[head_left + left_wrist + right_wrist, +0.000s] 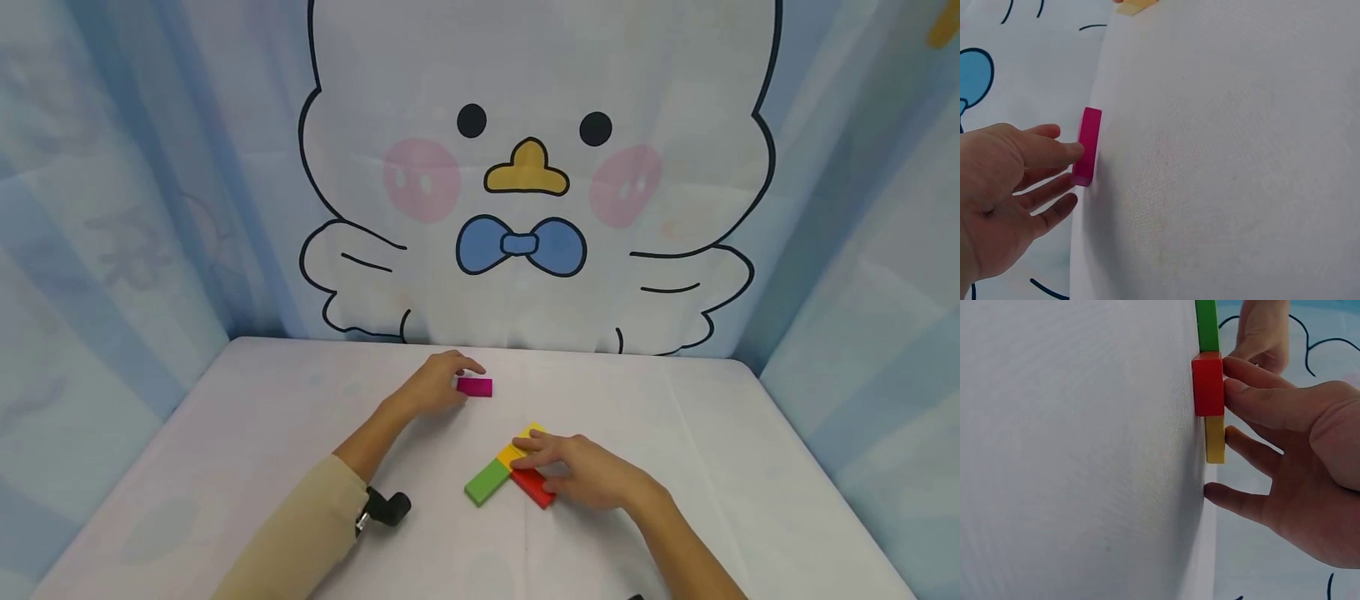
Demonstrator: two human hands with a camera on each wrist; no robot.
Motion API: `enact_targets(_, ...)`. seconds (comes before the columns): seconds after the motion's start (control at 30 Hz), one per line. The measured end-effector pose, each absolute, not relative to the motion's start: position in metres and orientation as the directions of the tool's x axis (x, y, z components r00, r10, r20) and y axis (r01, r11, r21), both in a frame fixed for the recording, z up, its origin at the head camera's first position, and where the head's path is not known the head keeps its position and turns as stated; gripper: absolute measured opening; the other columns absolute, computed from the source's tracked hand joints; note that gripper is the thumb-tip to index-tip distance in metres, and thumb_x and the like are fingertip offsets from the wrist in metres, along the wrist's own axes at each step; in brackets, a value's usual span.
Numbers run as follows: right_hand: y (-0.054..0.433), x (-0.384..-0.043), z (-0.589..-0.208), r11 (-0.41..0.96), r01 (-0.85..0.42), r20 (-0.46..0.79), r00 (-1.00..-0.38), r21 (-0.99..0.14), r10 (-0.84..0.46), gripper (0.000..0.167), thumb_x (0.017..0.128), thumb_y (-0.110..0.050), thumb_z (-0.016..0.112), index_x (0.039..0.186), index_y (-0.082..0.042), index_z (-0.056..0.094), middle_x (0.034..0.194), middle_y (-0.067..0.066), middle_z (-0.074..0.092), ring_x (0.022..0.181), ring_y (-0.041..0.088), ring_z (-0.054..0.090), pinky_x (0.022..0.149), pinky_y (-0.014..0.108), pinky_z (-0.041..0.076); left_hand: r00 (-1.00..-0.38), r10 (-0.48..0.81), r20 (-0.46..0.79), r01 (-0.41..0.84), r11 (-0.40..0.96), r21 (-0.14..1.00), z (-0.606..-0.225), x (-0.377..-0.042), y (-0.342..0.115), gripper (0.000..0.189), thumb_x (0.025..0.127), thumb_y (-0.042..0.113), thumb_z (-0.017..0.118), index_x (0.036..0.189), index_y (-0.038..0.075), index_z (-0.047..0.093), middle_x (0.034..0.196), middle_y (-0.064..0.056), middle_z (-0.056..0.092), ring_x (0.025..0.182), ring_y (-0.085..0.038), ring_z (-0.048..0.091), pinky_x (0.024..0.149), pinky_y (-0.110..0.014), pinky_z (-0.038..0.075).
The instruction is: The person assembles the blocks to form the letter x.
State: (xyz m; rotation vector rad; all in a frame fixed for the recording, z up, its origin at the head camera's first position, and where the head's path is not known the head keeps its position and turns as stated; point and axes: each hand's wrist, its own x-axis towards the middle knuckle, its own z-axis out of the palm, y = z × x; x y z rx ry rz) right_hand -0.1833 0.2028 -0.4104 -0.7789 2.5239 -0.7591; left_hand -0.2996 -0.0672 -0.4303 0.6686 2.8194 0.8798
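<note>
In the head view a magenta block (476,387) lies toward the back of the table, beside my left hand (437,385). In the left wrist view the thumb of the left hand (1007,175) overlaps the edge of the magenta block (1089,147), with the other fingers fairly straight. My right hand (592,473) reaches over a group of joined blocks, its fingers spread over the yellow part (508,457) and its thumb by the red block (531,486). A green block (487,482) continues the row to the lower left. The fingers partly hide the yellow part.
A white cloth covers the table (697,467). Behind it hangs a printed curtain (525,308) with a cartoon bird, and more curtain flanks both sides. A black device (387,507) sits at the left wrist by the beige sleeve (300,537).
</note>
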Motion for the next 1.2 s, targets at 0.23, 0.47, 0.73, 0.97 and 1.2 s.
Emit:
enact_targets(0.23, 0.205, -0.183, -0.413, 0.692, -0.4, -0.193, -0.767, -0.601, -0.612, 0.049, 0.096, 0.0, 0.068, 0.139, -0.023, 0.069, 0.16, -0.005, 0.051, 0.158, 0.03, 0.032, 0.122, 0.064, 0.03, -0.883, 0.469, 0.021, 0.39, 0.706, 0.591, -0.436, -0.306, -0.063, 0.048, 0.091, -0.001, 0.073, 0.134, 0.022, 0.071, 0.139, -0.01, 0.063, 0.12, -0.026, 0.059, 0.103, -0.042, 0.057)
enact_targets(0.47, 0.205, -0.184, -0.414, 0.692, -0.398, -0.195, -0.767, -0.603, -0.611, 0.05, 0.096, 0.001, 0.068, 0.139, -0.024, 0.069, 0.16, -0.006, 0.05, 0.158, 0.029, 0.031, 0.122, 0.064, 0.031, -0.875, 0.483, 0.039, 0.408, 0.692, 0.596, -0.439, -0.307, -0.062, 0.05, 0.092, -0.008, 0.064, 0.132, 0.021, 0.071, 0.136, -0.008, 0.065, 0.117, -0.025, 0.059, 0.103, -0.04, 0.057)
enact_targets(0.73, 0.203, -0.184, -0.414, 0.705, -0.381, -0.21, -0.774, -0.599, -0.597, 0.05, 0.096, 0.0, 0.068, 0.14, -0.025, 0.069, 0.16, -0.007, 0.05, 0.158, 0.029, 0.03, 0.121, 0.063, 0.033, -0.868, 0.494, 0.05, 0.427, 0.693, 0.581, -0.442, -0.308, -0.062, 0.05, 0.092, -0.009, 0.064, 0.132, 0.021, 0.072, 0.132, -0.008, 0.066, 0.117, -0.024, 0.059, 0.102, -0.04, 0.057)
enact_targets(0.97, 0.203, -0.185, -0.415, 0.703, -0.387, -0.207, -0.772, -0.597, -0.601, 0.05, 0.096, -0.001, 0.068, 0.14, -0.024, 0.068, 0.16, -0.006, 0.05, 0.158, 0.029, 0.031, 0.121, 0.064, 0.032, -0.863, 0.503, 0.042, 0.431, 0.691, 0.58, -0.443, -0.309, -0.062, 0.053, 0.091, -0.011, 0.063, 0.13, 0.024, 0.073, 0.134, -0.008, 0.064, 0.117, -0.024, 0.058, 0.101, -0.04, 0.058)
enact_targets(1.2, 0.204, -0.185, -0.415, 0.703, -0.386, -0.205, -0.774, -0.598, -0.599, 0.049, 0.096, -0.001, 0.069, 0.14, -0.024, 0.069, 0.16, -0.006, 0.05, 0.158, 0.029, 0.031, 0.121, 0.064, 0.032, -0.85, 0.526, 0.037, 0.448, 0.684, 0.576, -0.437, -0.305, -0.061, 0.056, 0.089, -0.014, 0.061, 0.128, 0.024, 0.074, 0.125, -0.006, 0.065, 0.112, -0.022, 0.058, 0.101, -0.039, 0.058)
